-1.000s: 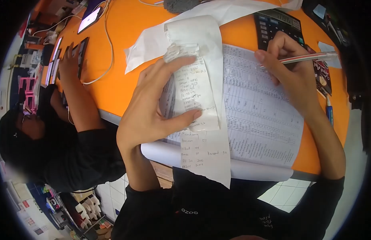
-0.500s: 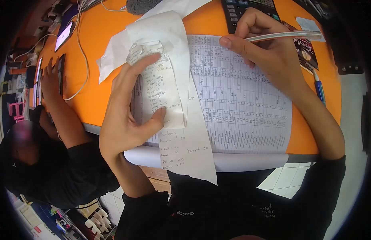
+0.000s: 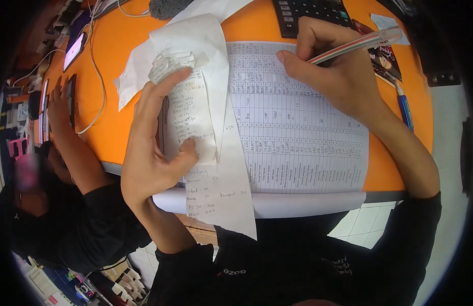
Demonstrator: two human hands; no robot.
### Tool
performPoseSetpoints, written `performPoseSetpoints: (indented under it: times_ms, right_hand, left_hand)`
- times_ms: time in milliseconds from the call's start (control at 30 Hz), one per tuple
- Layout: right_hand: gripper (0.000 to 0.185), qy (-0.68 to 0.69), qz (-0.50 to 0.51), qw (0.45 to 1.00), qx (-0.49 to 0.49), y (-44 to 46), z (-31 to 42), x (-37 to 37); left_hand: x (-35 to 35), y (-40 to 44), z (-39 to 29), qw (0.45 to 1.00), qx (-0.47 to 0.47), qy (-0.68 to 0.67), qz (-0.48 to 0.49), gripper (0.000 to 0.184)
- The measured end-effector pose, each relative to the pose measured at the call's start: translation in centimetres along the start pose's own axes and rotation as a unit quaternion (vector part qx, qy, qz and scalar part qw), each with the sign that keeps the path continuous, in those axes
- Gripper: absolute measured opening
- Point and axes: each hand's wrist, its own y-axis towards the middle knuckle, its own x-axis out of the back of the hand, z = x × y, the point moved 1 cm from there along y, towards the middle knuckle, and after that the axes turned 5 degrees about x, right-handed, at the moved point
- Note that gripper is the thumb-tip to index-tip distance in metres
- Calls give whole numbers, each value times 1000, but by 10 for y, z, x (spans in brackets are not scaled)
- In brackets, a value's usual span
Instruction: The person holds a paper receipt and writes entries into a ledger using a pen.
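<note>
My left hand [image 3: 152, 160] curls around a narrow handwritten paper slip [image 3: 199, 120], fingertips at its top and thumb on its lower part. Something dark shows at the slip's left edge, mostly hidden by the hand. Under the slip runs a long white paper strip [image 3: 223, 204] with handwritten words and numbers, its lower end hanging past the table edge. My right hand [image 3: 343, 76] grips a clear pen [image 3: 356, 46] with a reddish stripe, above a printed sheet [image 3: 302, 163] of columns filled with handwritten figures. The pen's tip is hidden behind the fingers.
A black calculator [image 3: 287, 19] stands at the back, beside a dark printed packet [image 3: 385, 57]. A blue marker [image 3: 405, 108] lies at the right on the orange table [image 3: 106, 61]. Another person's hand [image 3: 60, 104] rests by a dark device at left, near a lit phone [image 3: 74, 52].
The pen's upper end has swung up and its angle is steeper. My left hand stays on the slip. The whole view has shifted slightly, so papers and calculator appear further left.
</note>
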Motion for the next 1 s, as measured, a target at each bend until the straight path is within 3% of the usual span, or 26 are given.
performPoseSetpoints:
  times_ms: [133, 300, 1000]
  right_hand:
    - [34, -8, 3, 1000, -4, -2, 0, -1]
    - [33, 44, 22, 998, -30, -8, 0, 0]
    - [39, 109, 125, 986, 13, -18, 39, -1]
  left_hand:
    - [-1, 2, 2, 999, -45, -20, -10, 91]
    - [-1, 2, 4, 999, -39, -12, -3, 91]
    - [2, 4, 8, 997, -79, -22, 2, 92]
